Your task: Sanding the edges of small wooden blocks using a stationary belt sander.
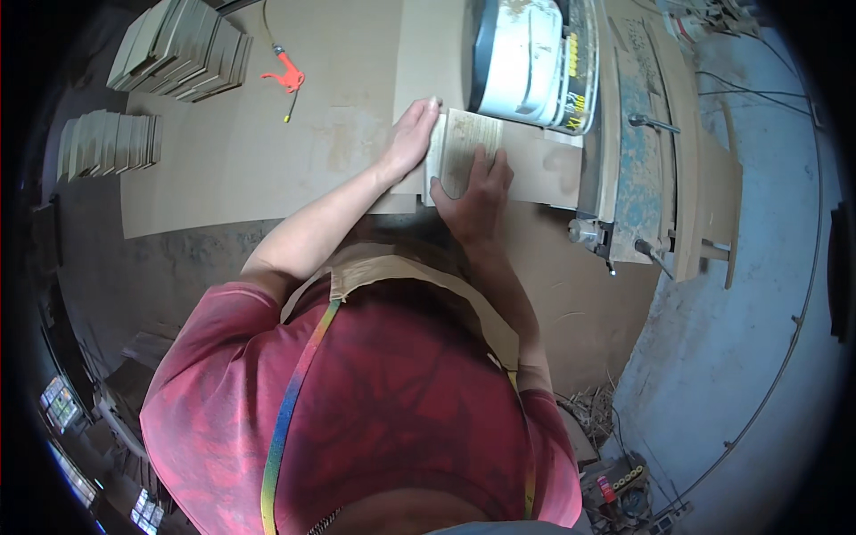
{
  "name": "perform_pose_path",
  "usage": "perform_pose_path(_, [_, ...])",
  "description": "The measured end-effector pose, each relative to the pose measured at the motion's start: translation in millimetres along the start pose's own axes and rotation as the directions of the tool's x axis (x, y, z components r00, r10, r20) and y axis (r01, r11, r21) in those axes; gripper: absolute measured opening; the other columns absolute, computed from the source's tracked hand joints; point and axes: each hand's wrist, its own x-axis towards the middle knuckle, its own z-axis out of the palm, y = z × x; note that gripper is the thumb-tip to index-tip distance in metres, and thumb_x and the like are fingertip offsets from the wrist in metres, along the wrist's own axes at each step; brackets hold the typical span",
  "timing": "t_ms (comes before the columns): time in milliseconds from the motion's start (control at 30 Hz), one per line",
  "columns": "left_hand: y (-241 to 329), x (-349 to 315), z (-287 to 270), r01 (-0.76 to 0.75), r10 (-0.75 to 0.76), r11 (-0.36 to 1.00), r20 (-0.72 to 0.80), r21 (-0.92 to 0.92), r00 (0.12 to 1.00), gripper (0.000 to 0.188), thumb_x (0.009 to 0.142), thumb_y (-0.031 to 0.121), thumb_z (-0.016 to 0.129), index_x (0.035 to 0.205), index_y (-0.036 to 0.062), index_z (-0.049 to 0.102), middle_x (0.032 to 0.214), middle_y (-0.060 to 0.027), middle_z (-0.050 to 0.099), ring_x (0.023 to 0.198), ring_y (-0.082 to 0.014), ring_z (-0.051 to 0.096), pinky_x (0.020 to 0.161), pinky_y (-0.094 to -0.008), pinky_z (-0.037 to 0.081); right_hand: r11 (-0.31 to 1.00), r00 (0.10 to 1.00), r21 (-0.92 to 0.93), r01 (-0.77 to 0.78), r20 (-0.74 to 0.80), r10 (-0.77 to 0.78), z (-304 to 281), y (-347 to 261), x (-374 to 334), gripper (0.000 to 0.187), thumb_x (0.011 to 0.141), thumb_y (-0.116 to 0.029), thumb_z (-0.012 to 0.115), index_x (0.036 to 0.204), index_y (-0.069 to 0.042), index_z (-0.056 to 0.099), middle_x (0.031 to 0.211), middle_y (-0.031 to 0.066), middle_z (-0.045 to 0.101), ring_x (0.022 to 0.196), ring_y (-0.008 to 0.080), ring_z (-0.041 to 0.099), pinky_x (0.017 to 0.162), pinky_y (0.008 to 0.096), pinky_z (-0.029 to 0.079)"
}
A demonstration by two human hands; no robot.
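Block: small pale wood block [464, 147], upper centre of frame, flat on bench [250, 169], long axis ran up-down in frame, top end just below machine
L hand [408, 138]: open, palm pressed on block's left edge
R hand [477, 192]: fingers spread flat atop block's lower part
Machine: white/grey housing [526, 58], yellow label strip on right side
Stacks: cut wood pieces [183, 49], upper left
Orange tool [287, 78]: upper left-centre

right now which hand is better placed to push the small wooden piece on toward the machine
Probably the right hand: it lies flat on top of the small pale rectangular wooden piece, behind it and facing the white and grey machine housing. The left hand only steadies its left edge.
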Motion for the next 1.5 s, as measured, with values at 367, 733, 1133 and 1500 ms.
perform_pose_path(367, [8.4, -12.7, -29.8, 0.211, -0.039, 0.831, 0.325, -0.515, 0.945, 0.051, 0.111, 0.029, 0.062, 0.158, 0.0095, 0.054, 0.148, -0.0152, 0.061, 0.124, -0.0192, 0.062, 0.096, -0.0293, 0.058, 0.978, 0.993, 0.179, 0.111, -0.067, -0.100, -11.2, 11.4, 1.2, 0.080, 0.080, -0.028, 0.091, 0.150, -0.001, 0.062, 0.153, 0.0290, 0.051, 0.131, 0.0492, 0.057, 0.107, 0.0545, 0.053])
perform_pose_path(733, [8.6, -3.1, -6.9, 0.109, 0.010, 0.951, 0.380, -0.289, 0.925, 0.075, 0.090, -0.009, 0.080, 0.157, 0.0107, 0.054, 0.143, -0.0112, 0.063, 0.115, -0.0183, 0.066, 0.094, -0.0262, 0.058, 0.895, 0.990, -0.427, -0.128, -0.108, 0.090, -26.3, 180.3, -16.0, 0.052, 0.096, -0.024, 0.076, 0.140, 0.001, 0.067, 0.149, 0.0258, 0.059, 0.132, 0.0472, 0.059, 0.106, 0.0541, 0.055])
perform_pose_path(1133, [10.9, -4.9, 15.1, -0.001, 0.024, 0.995, 0.228, -0.100, 0.973, 0.055, 0.095, 0.002, 0.082, 0.146, 0.0092, 0.063, 0.132, -0.0116, 0.067, 0.111, -0.0187, 0.067, 0.094, -0.0310, 0.059, 0.990, 0.994, -0.123, -0.074, 0.068, 0.083, -21.5, 36.4, 11.8, 0.059, 0.093, -0.029, 0.083, 0.140, 0.003, 0.066, 0.145, 0.0266, 0.059, 0.123, 0.0471, 0.060, 0.104, 0.0540, 0.055])
perform_pose_path(1500, [19.5, -10.9, -15.4, 0.300, -0.146, 0.858, 0.363, -0.416, 0.920, 0.059, 0.099, 0.001, 0.080, 0.153, 0.0093, 0.059, 0.126, -0.0063, 0.069, 0.101, -0.0117, 0.065, 0.081, -0.0221, 0.058, 0.991, 0.992, 0.120, 0.051, -0.123, -0.036, -31.9, 36.9, -15.7, 0.064, 0.083, -0.026, 0.094, 0.137, -0.001, 0.071, 0.147, 0.0228, 0.059, 0.130, 0.0440, 0.059, 0.108, 0.0499, 0.054])
